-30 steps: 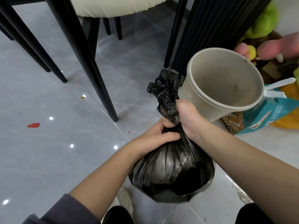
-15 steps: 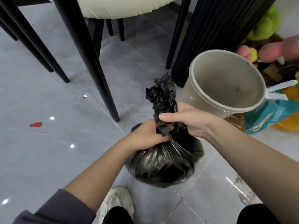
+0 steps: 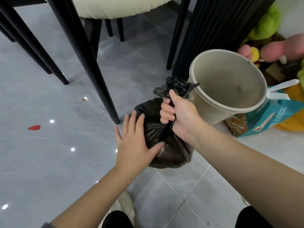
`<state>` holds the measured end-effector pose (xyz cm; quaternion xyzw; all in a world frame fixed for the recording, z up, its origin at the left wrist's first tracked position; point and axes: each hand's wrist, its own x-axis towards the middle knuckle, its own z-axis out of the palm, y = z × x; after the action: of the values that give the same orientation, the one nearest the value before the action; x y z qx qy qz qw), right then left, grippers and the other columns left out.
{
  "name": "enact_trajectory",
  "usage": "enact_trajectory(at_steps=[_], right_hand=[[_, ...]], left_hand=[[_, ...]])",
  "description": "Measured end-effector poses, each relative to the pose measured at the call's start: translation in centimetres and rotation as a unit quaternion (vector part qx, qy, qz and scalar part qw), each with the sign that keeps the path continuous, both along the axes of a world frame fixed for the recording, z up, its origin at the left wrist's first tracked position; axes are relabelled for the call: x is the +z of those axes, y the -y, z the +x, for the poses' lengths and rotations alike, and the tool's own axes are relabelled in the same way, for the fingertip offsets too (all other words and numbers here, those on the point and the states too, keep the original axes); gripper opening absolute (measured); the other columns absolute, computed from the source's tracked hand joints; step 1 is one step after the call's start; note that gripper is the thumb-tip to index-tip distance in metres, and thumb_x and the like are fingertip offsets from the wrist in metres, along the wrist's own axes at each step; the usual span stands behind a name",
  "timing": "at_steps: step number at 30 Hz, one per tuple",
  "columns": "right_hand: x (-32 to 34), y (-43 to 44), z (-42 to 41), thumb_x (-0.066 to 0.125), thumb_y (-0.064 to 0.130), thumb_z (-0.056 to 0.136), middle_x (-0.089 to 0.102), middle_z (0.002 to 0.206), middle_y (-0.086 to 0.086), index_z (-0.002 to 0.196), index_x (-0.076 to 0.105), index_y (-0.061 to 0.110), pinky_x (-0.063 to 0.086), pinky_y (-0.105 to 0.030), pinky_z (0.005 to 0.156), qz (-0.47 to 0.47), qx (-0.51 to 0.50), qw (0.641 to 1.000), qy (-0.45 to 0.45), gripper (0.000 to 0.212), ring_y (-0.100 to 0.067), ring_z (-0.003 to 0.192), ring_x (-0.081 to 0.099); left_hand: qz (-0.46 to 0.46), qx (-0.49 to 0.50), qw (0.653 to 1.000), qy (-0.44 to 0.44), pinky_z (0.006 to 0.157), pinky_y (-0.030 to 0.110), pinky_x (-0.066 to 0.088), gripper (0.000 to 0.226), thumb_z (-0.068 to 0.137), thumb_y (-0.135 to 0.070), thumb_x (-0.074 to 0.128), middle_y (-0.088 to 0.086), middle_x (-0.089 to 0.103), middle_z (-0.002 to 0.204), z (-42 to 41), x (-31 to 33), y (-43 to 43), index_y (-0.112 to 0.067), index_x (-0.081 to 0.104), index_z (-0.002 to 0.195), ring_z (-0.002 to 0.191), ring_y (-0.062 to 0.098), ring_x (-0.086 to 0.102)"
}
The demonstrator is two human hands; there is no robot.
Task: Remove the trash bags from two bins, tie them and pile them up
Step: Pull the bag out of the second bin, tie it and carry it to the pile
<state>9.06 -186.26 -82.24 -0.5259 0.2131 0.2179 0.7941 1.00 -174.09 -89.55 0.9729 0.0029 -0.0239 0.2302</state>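
Note:
A full black trash bag (image 3: pixel 171 150) rests on the grey tiled floor in the middle of the head view. My right hand (image 3: pixel 179 112) is clenched around its gathered neck, with the crumpled top (image 3: pixel 174 87) sticking up above my fist. My left hand (image 3: pixel 134 142) lies flat with fingers spread against the bag's left side. Just right of the bag stands a beige bin (image 3: pixel 230 89) with no liner inside, tilted toward me.
Black chair legs (image 3: pixel 92 63) stand left and behind the bag, with a black ribbed table base (image 3: pixel 218 30) behind the bin. A teal box (image 3: pixel 264 119) and plush toys (image 3: pixel 266 25) crowd the right. My shoe (image 3: pixel 121 206) is below the bag.
The bag came down from the air onto the floor. My left hand let go of the neck and now lies flat on the bag's side. My right hand keeps its grip.

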Motion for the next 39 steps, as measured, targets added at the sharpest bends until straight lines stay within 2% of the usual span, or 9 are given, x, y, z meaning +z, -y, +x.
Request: enact_trajectory(at_steps=[5, 10, 15, 20, 25, 30, 33, 35, 39], right_hand=[[-0.3, 0.0, -0.3, 0.035, 0.035, 0.101, 0.023, 0.047, 0.002, 0.062, 0.034, 0.016, 0.022, -0.026, 0.047, -0.044, 0.034, 0.998, 0.022, 0.044, -0.013, 0.039, 0.021], [-0.4, -0.5, -0.2, 0.038, 0.032, 0.101, 0.032, 0.046, 0.001, 0.063, 0.035, 0.015, 0.028, -0.029, 0.055, -0.046, 0.036, 0.997, 0.053, 0.042, -0.016, 0.045, 0.029], [-0.7, -0.8, -0.5, 0.038, 0.032, 0.101, 0.029, 0.049, 0.001, 0.065, 0.033, 0.015, 0.03, -0.028, 0.056, -0.056, 0.04, 0.997, 0.046, 0.04, -0.015, 0.045, 0.027], [-0.7, -0.9, -0.4, 0.04, 0.03, 0.1, 0.03, 0.047, 0.002, 0.066, 0.034, 0.015, 0.027, -0.028, 0.056, -0.054, 0.036, 0.996, 0.055, 0.038, -0.015, 0.047, 0.026], [-0.7, -1.0, -0.4, 0.042, 0.03, 0.1, 0.03, 0.052, -0.002, 0.064, 0.034, 0.015, 0.025, -0.029, 0.059, -0.075, 0.034, 0.994, 0.066, 0.04, -0.016, 0.048, 0.027], [-0.2, -1.0, -0.4, 0.042, 0.03, 0.1, 0.033, 0.049, -0.001, 0.061, 0.033, 0.015, 0.029, -0.025, 0.054, -0.102, 0.041, 0.99, 0.086, 0.042, -0.015, 0.046, 0.03], [-0.2, -1.0, -0.3, 0.042, 0.031, 0.099, 0.034, 0.049, -0.001, 0.063, 0.033, 0.015, 0.03, -0.024, 0.055, -0.111, 0.036, 0.99, 0.078, 0.041, -0.016, 0.046, 0.031], [-0.3, -1.1, -0.3, 0.042, 0.029, 0.1, 0.034, 0.051, -0.001, 0.063, 0.033, 0.015, 0.031, -0.021, 0.05, -0.109, 0.029, 0.991, 0.076, 0.04, -0.014, 0.045, 0.031], [-0.2, -1.3, -0.2, 0.043, 0.026, 0.1, 0.033, 0.054, -0.002, 0.069, 0.032, 0.015, 0.03, -0.018, 0.042, -0.095, 0.009, 0.993, 0.071, 0.035, -0.013, 0.042, 0.031]], left_hand=[[-0.083, 0.042, 0.99, 0.105, 0.111, 0.053, 0.027, 0.06, 0.085, -0.025, 0.052, 0.007, 0.031, 0.15, 0.8, 0.6, -2.2, -0.013, 0.033, 0.142, 0.141, 0.026, 0.025], [0.006, -0.051, 0.998, 0.024, 0.115, 0.054, 0.011, 0.096, 0.071, -0.065, 0.054, 0.0, 0.01, 0.159, 0.2, 0.6, -0.6, -0.022, 0.018, 0.148, 0.147, 0.024, 0.004], [-0.014, 0.037, 0.998, 0.055, 0.113, 0.054, 0.023, 0.072, 0.077, -0.018, 0.052, 0.01, 0.023, 0.155, 1.9, 0.9, -2.9, -0.013, 0.027, 0.145, 0.144, 0.03, 0.016], [-0.002, -0.06, 0.998, 0.032, 0.117, 0.051, 0.015, 0.089, 0.075, -0.063, 0.049, 0.001, 0.018, 0.158, 0.4, 0.6, -1.1, -0.018, 0.023, 0.147, 0.147, 0.022, 0.011], [0.001, 0.002, 0.999, 0.051, 0.113, 0.054, 0.023, 0.076, 0.076, -0.017, 0.055, 0.009, 0.024, 0.155, 1.6, 0.4, -2.5, -0.013, 0.025, 0.146, 0.144, 0.028, 0.018], [0.03, -0.059, 0.998, 0.022, 0.117, 0.05, 0.015, 0.089, 0.077, -0.054, 0.059, 0.001, 0.013, 0.159, 0.7, 0.0, -1.6, -0.018, 0.019, 0.149, 0.147, 0.023, 0.008], [0.028, -0.001, 0.998, 0.051, 0.112, 0.053, 0.027, 0.078, 0.078, -0.019, 0.063, 0.01, 0.024, 0.155, 1.8, -0.1, -2.8, -0.012, 0.026, 0.146, 0.144, 0.031, 0.02], [-0.01, 0.031, 0.997, 0.068, 0.111, 0.053, 0.029, 0.066, 0.083, -0.016, 0.051, 0.012, 0.029, 0.153, 2.3, 0.3, -3.4, -0.01, 0.028, 0.144, 0.142, 0.032, 0.024], [-0.002, -0.058, 0.998, 0.035, 0.116, 0.049, 0.021, 0.083, 0.079, -0.054, 0.052, 0.004, 0.022, 0.156, 1.5, 0.4, -2.4, -0.016, 0.024, 0.147, 0.145, 0.025, 0.017]])
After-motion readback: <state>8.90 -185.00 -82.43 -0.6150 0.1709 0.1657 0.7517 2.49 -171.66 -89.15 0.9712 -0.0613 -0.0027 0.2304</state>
